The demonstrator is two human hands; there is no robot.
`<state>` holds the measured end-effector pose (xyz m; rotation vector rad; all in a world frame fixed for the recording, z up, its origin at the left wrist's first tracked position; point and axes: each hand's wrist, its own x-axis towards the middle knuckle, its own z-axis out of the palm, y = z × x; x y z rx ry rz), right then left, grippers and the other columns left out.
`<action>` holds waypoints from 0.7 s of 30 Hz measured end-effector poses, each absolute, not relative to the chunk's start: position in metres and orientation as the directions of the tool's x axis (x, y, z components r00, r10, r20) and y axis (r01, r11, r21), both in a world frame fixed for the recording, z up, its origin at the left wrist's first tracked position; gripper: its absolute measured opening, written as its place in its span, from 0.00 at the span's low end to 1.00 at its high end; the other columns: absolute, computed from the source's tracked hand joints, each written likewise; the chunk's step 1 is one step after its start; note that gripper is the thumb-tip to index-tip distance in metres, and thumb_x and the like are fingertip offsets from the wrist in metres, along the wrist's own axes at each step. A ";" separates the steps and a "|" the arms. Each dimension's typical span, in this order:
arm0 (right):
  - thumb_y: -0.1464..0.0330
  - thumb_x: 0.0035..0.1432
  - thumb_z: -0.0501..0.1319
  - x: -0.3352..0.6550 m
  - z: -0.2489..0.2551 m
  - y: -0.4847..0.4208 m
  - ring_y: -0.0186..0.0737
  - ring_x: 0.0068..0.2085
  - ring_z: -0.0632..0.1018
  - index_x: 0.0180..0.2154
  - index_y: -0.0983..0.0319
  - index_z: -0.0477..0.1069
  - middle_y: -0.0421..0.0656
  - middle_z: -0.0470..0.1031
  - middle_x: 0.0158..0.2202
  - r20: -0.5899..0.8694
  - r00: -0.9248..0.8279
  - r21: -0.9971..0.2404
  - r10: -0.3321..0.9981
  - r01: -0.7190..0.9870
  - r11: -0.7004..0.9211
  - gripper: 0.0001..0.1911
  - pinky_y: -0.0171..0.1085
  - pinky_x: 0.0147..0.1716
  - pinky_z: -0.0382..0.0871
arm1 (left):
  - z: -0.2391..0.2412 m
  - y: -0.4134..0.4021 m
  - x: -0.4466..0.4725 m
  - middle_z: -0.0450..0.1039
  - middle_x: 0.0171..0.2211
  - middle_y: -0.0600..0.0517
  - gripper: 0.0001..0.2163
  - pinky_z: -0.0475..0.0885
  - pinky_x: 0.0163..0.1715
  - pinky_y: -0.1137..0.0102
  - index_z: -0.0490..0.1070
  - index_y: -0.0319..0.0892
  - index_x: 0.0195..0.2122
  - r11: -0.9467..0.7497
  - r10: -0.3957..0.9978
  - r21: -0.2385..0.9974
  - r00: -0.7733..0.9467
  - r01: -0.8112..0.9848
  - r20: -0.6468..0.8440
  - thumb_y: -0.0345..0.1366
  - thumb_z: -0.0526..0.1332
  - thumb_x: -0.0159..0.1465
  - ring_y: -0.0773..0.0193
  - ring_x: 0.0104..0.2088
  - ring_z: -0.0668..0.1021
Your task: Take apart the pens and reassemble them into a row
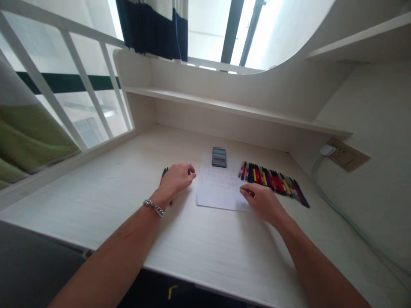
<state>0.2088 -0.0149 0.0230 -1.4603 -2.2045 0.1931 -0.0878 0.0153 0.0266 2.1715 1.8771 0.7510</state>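
Observation:
My left hand (178, 177), with a chain bracelet (154, 208) at the wrist, hovers or rests left of a white paper sheet (218, 192); its fingers are curled in, and nothing shows between them. Partly hidden behind it are a few pens (163, 173), dark-tipped, one with red. Over the sheet's right side is my right hand (261, 200), thumb and fingertips pinched together; whether anything thin is between them I cannot make out. Beyond that hand lies a row of several pens (272, 179) in black, red, yellow, blue and clear. Faint marks run across the paper.
A small dark striped stack or box (219, 157) sits at the sheet's top edge. The white desk (112, 184) has a shelf (224, 105) along its back. At right, a white plug (327, 149) with a cable is in a wall socket (349, 156). White rails (86, 85) stand at left.

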 end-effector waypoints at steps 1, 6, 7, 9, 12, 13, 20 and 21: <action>0.64 0.59 0.55 0.198 0.025 -0.017 0.40 0.35 0.77 0.36 0.58 0.77 0.44 0.79 0.35 0.276 -0.365 -0.354 0.889 0.821 0.447 0.12 0.36 0.36 0.67 | 0.030 0.016 -0.096 0.78 0.32 0.46 0.10 0.66 0.32 0.68 0.77 0.43 0.33 -0.155 0.967 0.424 0.050 0.892 0.248 0.41 0.59 0.57 0.59 0.32 0.77; 0.65 0.61 0.54 0.159 0.027 -0.023 0.39 0.34 0.76 0.36 0.59 0.75 0.44 0.78 0.34 0.361 -0.390 -0.387 0.847 0.764 0.517 0.12 0.35 0.35 0.65 | 0.032 0.011 -0.135 0.77 0.26 0.46 0.11 0.62 0.25 0.69 0.77 0.44 0.27 0.025 0.983 0.336 -0.085 0.942 0.165 0.44 0.60 0.53 0.59 0.27 0.75; 0.65 0.62 0.53 0.156 0.025 -0.024 0.39 0.34 0.75 0.36 0.59 0.75 0.44 0.77 0.34 0.383 -0.375 -0.395 0.844 0.759 0.517 0.12 0.35 0.35 0.65 | 0.031 0.009 -0.139 0.76 0.25 0.46 0.11 0.62 0.24 0.70 0.77 0.44 0.26 0.056 0.983 0.324 -0.109 0.944 0.147 0.45 0.60 0.53 0.60 0.25 0.75; 0.65 0.62 0.53 0.156 0.017 -0.026 0.39 0.34 0.75 0.35 0.60 0.75 0.44 0.77 0.33 0.383 -0.369 -0.404 0.847 0.757 0.513 0.12 0.36 0.35 0.65 | 0.027 0.003 -0.143 0.75 0.22 0.47 0.12 0.60 0.21 0.71 0.77 0.44 0.25 0.103 0.985 0.319 -0.141 0.942 0.100 0.47 0.61 0.52 0.63 0.22 0.73; 0.66 0.61 0.54 0.165 0.006 -0.027 0.39 0.34 0.75 0.35 0.59 0.76 0.43 0.77 0.33 0.336 -0.384 -0.424 0.860 0.754 0.502 0.12 0.36 0.36 0.65 | 0.023 -0.003 -0.142 0.73 0.18 0.50 0.14 0.59 0.19 0.72 0.76 0.44 0.25 0.164 0.984 0.343 -0.176 0.925 0.004 0.49 0.60 0.52 0.66 0.16 0.70; 0.66 0.61 0.54 0.168 0.003 -0.026 0.39 0.34 0.75 0.35 0.59 0.76 0.43 0.77 0.33 0.329 -0.385 -0.431 0.862 0.751 0.500 0.12 0.36 0.37 0.65 | 0.022 -0.003 -0.140 0.72 0.16 0.50 0.14 0.59 0.18 0.72 0.76 0.44 0.24 0.174 0.983 0.345 -0.185 0.922 -0.002 0.49 0.60 0.52 0.66 0.15 0.69; 0.66 0.60 0.55 0.170 0.002 -0.027 0.39 0.34 0.76 0.36 0.59 0.76 0.44 0.78 0.34 0.323 -0.393 -0.456 0.861 0.732 0.506 0.12 0.36 0.35 0.66 | 0.016 0.002 -0.137 0.71 0.16 0.47 0.13 0.59 0.18 0.71 0.74 0.44 0.20 0.177 0.965 0.268 -0.221 0.947 0.144 0.49 0.64 0.48 0.64 0.17 0.70; 0.66 0.60 0.55 0.168 0.002 -0.027 0.39 0.34 0.76 0.36 0.59 0.76 0.43 0.78 0.34 0.313 -0.404 -0.456 0.860 0.730 0.509 0.11 0.36 0.35 0.66 | 0.016 0.002 -0.137 0.71 0.16 0.47 0.13 0.59 0.19 0.71 0.74 0.44 0.20 0.180 0.965 0.262 -0.222 0.948 0.141 0.49 0.64 0.48 0.63 0.17 0.71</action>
